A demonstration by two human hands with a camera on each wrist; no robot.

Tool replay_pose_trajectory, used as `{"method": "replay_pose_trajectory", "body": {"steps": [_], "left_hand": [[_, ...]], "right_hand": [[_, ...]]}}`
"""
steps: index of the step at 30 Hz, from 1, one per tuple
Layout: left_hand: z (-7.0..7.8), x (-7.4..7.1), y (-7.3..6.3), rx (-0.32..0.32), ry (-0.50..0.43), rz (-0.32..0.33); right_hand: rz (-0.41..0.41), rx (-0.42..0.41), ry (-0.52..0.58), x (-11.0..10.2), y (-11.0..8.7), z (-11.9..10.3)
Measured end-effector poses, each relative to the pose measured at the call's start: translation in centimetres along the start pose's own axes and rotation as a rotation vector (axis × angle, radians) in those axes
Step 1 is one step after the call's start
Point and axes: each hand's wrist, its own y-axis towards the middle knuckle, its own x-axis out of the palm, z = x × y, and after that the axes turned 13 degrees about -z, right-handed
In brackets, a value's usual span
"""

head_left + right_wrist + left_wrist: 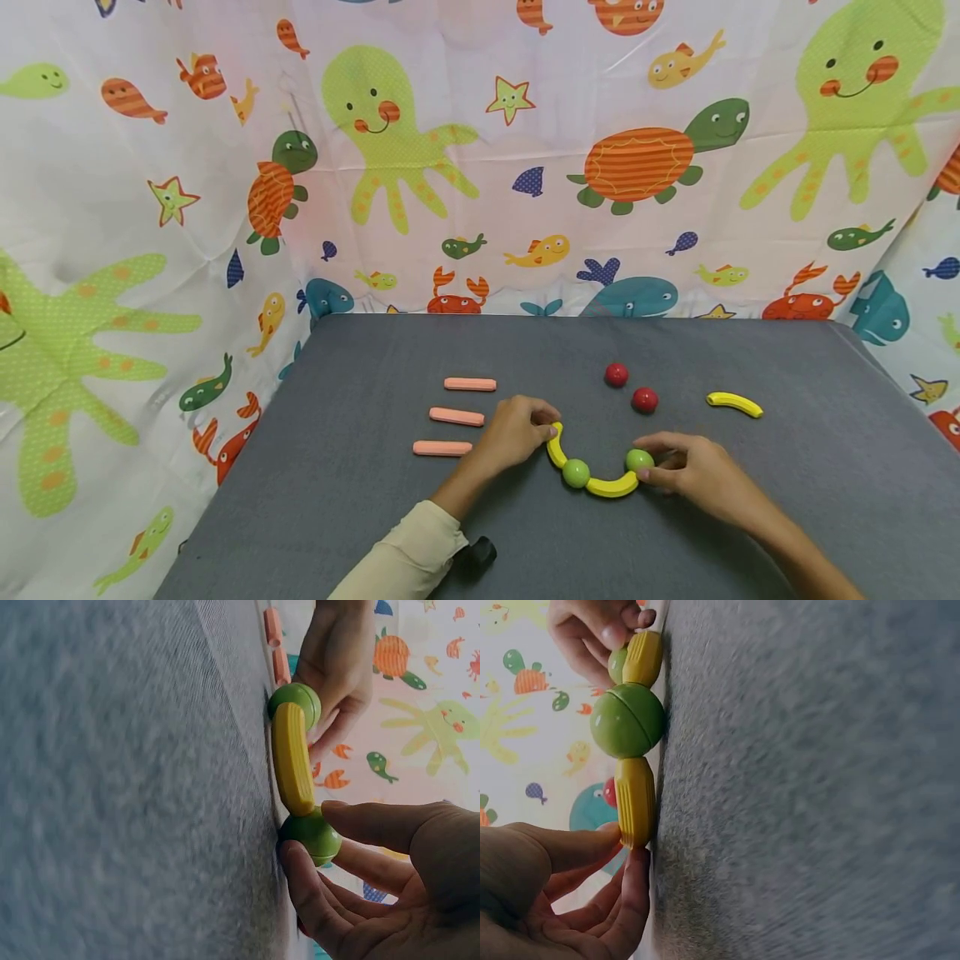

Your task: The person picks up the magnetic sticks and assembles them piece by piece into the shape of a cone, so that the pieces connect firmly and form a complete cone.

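The chain (600, 486) of yellow curved pieces (556, 450) and green balls (576, 473) sits at 5 o'clock in the head view, low at the grey surface (360, 417). The left hand (512, 435) pinches a yellow tip at the chain's 10 o'clock; the right hand (697, 473) grips the end ball at 3 o'clock. The parts look light and stiff, the smooth balls probably slippery, the joints weakest, so balls seem best held across the middle, yellow pieces by their ribbed sides
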Motion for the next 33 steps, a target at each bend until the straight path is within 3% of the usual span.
{"method": "replay_pose_trajectory", "body": {"steps": [10, 18, 27, 33], "left_hand": [[0.0, -0.5, 1.5, -0.033, 0.038, 0.001], [0.0, -0.9, 1.6, -0.022, 0.001, -0.035], [0.0, -0.7, 2.2, -0.017, 0.013, -0.014], [0.2, -0.3, 1.8, -0.007, 0.016, 0.016]], "right_hand": [[-0.003, -0.055, 0.041, 1.5, -0.2, -0.3], [-0.053, -0.099, 0.06, 2.5, -0.2, -0.9], [-0.068, -0.17, 0.063, 3.4, 0.3, -1.3], [-0.06, -0.196, 0.05, 2.9, 0.2, -1.0]]}}
